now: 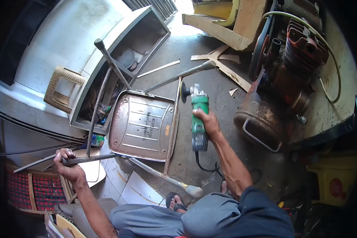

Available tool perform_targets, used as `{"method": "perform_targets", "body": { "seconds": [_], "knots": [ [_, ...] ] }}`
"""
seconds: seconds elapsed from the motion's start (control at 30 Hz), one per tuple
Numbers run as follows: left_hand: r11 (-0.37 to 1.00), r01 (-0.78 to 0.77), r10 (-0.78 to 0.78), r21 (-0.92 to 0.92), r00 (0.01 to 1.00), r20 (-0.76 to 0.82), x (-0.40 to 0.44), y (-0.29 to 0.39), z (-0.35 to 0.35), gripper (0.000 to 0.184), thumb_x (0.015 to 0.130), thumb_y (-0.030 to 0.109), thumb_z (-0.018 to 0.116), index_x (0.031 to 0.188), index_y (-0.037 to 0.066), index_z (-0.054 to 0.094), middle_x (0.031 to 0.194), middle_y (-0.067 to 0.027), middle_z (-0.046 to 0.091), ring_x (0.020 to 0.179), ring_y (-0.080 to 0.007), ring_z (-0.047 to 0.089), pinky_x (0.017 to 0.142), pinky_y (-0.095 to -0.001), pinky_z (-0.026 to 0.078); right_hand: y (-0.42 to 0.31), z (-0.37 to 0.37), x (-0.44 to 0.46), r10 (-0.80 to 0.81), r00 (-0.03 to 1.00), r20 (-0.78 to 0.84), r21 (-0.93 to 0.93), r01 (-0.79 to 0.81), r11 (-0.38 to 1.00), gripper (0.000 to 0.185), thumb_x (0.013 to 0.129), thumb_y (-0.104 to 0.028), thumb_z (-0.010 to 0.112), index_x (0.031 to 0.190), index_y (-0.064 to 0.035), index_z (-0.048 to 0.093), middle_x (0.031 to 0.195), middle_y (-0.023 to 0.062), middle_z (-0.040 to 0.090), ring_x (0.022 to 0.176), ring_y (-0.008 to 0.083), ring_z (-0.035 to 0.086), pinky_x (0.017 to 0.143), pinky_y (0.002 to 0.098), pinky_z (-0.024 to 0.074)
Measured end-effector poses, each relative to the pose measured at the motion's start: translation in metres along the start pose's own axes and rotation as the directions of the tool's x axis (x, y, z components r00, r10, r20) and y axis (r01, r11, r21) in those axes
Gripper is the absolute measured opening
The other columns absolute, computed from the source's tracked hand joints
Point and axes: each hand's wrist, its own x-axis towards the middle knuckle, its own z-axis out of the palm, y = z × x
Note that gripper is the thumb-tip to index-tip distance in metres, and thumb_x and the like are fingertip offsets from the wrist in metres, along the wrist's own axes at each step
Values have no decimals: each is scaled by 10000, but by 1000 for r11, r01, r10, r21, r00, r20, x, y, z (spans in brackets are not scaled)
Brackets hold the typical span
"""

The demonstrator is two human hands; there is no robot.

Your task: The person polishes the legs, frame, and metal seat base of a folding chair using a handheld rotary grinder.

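My right hand [209, 123] is wrapped round the green body of an angle grinder [200, 102], with a dark cord trailing from its lower end. The grinder's disc [183, 92] is beside a rusty crossbar [175, 119] of an upturned metal stool; whether they touch I cannot tell. The stool's seat underside [141, 126] faces me, worn and rusty at the edges, with dark lettering on it. My left hand [70, 166] grips the capped end of one stool leg [101, 158]. The other legs stick out, with worn caps on their ends.
A rusty air compressor [273, 107] stands at the right, with a pale hose [335, 59] above. Wood strips [230, 75] lie on the floor ahead. At the left are a grey-framed cabinet [125, 47], a woven tan plastic stool [53, 85] and a red checked panel [43, 190].
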Motion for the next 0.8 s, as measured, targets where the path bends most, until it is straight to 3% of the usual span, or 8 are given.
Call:
{"method": "perform_targets", "body": {
  "seconds": [0.1, 0.2, 0.23, 0.3, 0.37, 0.43, 0.53, 0.8],
  "knots": [
    [999, -5, 4, -50, 1000, -9, 0, 1, 0, 249, 920, 237, 540, 735, 123, 418, 732, -28, 434, 702, -145, 411, 663, -296, 354, -9, 2, 13, -51, 998, -45, -45, 49, 998, 539, 815, -390, 728, 1140, 23, 609, 937, 101, 653, 770, 212, 667, 715, 362, 558],
    [999, -25, 25, -20, 1000, 1, -1, -2, -2, 271, 921, 254, 549, 733, 108, 423, 738, -38, 439, 715, -144, 426, 683, -291, 366, -41, 12, -10, -298, 949, -103, -660, 159, 734, 650, 779, -455, 722, 1171, 31, 543, 988, 230, 696, 789, 350, 703, 757, 474, 574],
    [1000, -12, 12, -22, 1000, -8, -1, -2, -4, 271, 921, 254, 549, 733, 108, 423, 738, -38, 439, 715, -144, 426, 683, -291, 366, -56, 17, -13, -290, 952, -101, -670, 150, 727, 650, 779, -455, 722, 1171, 31, 543, 988, 230, 696, 789, 350, 703, 757, 474, 574],
    [1000, 0, 0, -19, 1000, -12, 0, -2, -3, 273, 917, 253, 549, 725, 108, 421, 739, -33, 437, 715, -137, 420, 679, -288, 360, -97, 31, -8, -112, 989, -100, -884, -36, 467, 694, 789, -455, 679, 1230, 48, 493, 956, 265, 685, 826, 373, 704, 792, 481, 571],
    [1000, -1, 1, -1, 1000, -23, -2, 0, 2, 270, 918, 248, 546, 722, 105, 426, 731, -30, 429, 711, -138, 407, 684, -291, 352, -127, 44, -3, -90, 994, -55, -917, -15, 400, 675, 796, -432, 635, 1220, 69, 480, 944, 310, 693, 883, 428, 710, 814, 502, 565],
    [1000, -26, 26, -15, 1000, -7, 0, -4, 0, 265, 916, 247, 547, 725, 103, 433, 728, -29, 428, 712, -138, 405, 690, -294, 351, -131, 46, 16, -151, 987, 50, -978, 79, 195, 578, 805, -363, 616, 1197, 31, 457, 932, 267, 704, 812, 371, 723, 729, 488, 573],
    [1000, -18, 18, 4, 1000, -3, -2, -2, 1, 255, 912, 258, 554, 742, 112, 430, 751, -29, 435, 730, -148, 424, 710, -301, 371, -132, 59, 13, -136, 989, 49, -991, 64, 115, 658, 805, -448, 628, 1187, 72, 500, 971, 312, 700, 897, 423, 717, 817, 505, 564],
    [999, -36, 36, 8, 998, -46, 5, -4, 5, 241, 906, 228, 558, 740, 109, 429, 750, -41, 445, 749, -162, 442, 709, -307, 379, -52, 2, -100, -246, 912, 329, -895, 384, 228, 582, 779, -333, 686, 1180, 34, 479, 828, 298, 680, 682, 429, 708, 640, 496, 603]
  ]
}}
